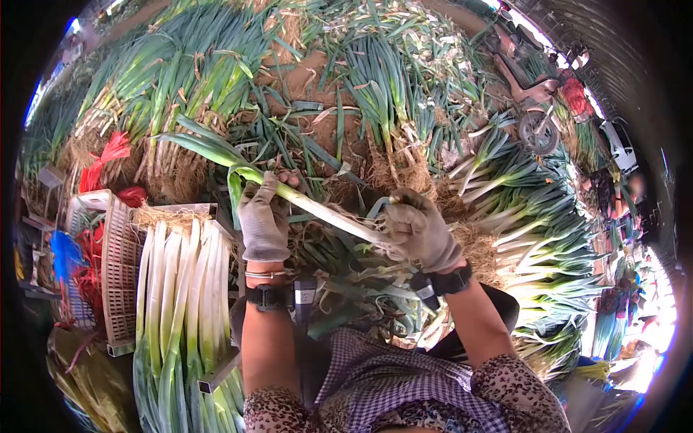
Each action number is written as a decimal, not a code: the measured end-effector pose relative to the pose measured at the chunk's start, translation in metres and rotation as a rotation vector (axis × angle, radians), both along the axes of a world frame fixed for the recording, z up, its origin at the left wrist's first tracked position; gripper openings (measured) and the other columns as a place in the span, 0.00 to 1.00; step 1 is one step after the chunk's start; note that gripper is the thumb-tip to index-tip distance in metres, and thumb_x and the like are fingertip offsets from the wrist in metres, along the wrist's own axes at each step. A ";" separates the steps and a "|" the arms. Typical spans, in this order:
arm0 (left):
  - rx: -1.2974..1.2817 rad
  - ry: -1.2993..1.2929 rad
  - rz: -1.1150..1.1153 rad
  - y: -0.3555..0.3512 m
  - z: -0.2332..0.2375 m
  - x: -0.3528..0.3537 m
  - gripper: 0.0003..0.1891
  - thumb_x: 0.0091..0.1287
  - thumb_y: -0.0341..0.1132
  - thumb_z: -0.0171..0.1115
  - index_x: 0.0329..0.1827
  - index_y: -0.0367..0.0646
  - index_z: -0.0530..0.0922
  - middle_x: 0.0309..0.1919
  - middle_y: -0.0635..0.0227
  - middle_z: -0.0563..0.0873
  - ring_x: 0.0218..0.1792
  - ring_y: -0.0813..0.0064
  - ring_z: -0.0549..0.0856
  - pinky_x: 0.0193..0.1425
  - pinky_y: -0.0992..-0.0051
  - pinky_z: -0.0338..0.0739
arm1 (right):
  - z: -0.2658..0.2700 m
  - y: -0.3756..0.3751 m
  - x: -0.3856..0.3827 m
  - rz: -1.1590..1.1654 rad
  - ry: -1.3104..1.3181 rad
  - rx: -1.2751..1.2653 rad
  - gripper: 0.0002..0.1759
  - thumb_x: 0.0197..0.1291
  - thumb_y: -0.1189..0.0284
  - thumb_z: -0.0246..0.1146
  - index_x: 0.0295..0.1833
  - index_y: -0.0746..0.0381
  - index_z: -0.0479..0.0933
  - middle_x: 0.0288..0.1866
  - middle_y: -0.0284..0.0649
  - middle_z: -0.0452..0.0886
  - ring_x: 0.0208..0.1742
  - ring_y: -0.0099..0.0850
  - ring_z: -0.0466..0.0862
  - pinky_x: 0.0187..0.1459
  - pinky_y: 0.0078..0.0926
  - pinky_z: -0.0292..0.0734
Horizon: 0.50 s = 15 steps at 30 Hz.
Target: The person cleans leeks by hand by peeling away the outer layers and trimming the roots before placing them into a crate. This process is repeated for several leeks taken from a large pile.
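Note:
A long leek (317, 209) with a white stalk and green leaves slants across the middle, its leafy end up to the left. My left hand (263, 220), in a pale work glove, is closed round the stalk just below the leaves. At the lower, white end, my right hand (422, 231), gloved too, is closed with the stalk's tip under its fingers. A small bluish-green piece shows beside the right fingers; I cannot make out what it is. To the left of my left hand lies a row of trimmed leeks (177, 289), white ends away from me.
Uncleaned leeks with roots are heaped at the back left (180, 79), and a bundle (382, 94) stands ahead. More pale-stalked leeks (541, 245) are piled at right. A plastic basket (121, 274) with red ties stands left. Farther right is a scooter (534, 108).

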<state>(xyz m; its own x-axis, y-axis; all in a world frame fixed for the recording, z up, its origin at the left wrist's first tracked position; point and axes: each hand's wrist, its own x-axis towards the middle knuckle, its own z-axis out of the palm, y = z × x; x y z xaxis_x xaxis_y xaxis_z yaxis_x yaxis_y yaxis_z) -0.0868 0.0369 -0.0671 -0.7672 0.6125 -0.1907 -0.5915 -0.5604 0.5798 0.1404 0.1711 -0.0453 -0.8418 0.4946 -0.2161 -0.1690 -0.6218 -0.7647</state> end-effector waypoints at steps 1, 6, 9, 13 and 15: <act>-0.024 0.022 0.004 -0.001 -0.002 0.000 0.03 0.72 0.27 0.57 0.43 0.36 0.74 0.34 0.60 0.84 0.34 0.67 0.86 0.42 0.68 0.86 | 0.000 0.001 0.013 -0.043 -0.059 0.072 0.09 0.62 0.70 0.66 0.44 0.63 0.76 0.37 0.36 0.81 0.35 0.26 0.82 0.41 0.27 0.80; -0.025 0.086 0.041 -0.001 -0.003 -0.002 0.04 0.72 0.27 0.58 0.43 0.36 0.74 0.35 0.59 0.84 0.35 0.65 0.86 0.43 0.64 0.87 | -0.014 -0.005 0.051 -0.111 -0.561 1.603 0.15 0.55 0.68 0.73 0.47 0.57 0.80 0.37 0.33 0.85 0.32 0.24 0.85 0.39 0.23 0.84; 0.035 0.103 0.053 0.000 -0.001 0.001 0.04 0.71 0.26 0.58 0.44 0.35 0.74 0.36 0.59 0.84 0.37 0.63 0.86 0.48 0.61 0.87 | -0.022 0.012 0.080 0.091 -0.908 1.328 0.12 0.56 0.69 0.72 0.46 0.57 0.83 0.42 0.34 0.87 0.40 0.29 0.87 0.47 0.28 0.84; 0.170 0.152 -0.049 0.009 -0.017 0.009 0.09 0.71 0.26 0.58 0.52 0.37 0.73 0.41 0.56 0.85 0.45 0.57 0.87 0.55 0.55 0.84 | -0.044 0.059 0.102 -0.422 -0.989 1.419 0.13 0.55 0.72 0.71 0.47 0.56 0.84 0.45 0.41 0.86 0.40 0.32 0.87 0.42 0.28 0.83; 0.140 0.132 -0.038 0.015 -0.002 0.019 0.10 0.71 0.25 0.58 0.53 0.37 0.72 0.41 0.56 0.85 0.45 0.59 0.87 0.56 0.58 0.83 | 0.009 0.026 0.055 -0.464 -0.833 1.384 0.11 0.55 0.71 0.70 0.45 0.58 0.83 0.43 0.41 0.85 0.39 0.35 0.86 0.40 0.30 0.81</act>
<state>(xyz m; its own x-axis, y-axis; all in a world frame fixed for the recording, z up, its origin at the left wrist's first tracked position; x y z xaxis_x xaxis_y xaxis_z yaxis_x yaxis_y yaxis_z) -0.0676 0.0517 -0.0693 -0.7559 0.6547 -0.0008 -0.5376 -0.6199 0.5716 0.1958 0.1974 -0.0368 -0.4683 0.8370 0.2831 0.5722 0.5314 -0.6247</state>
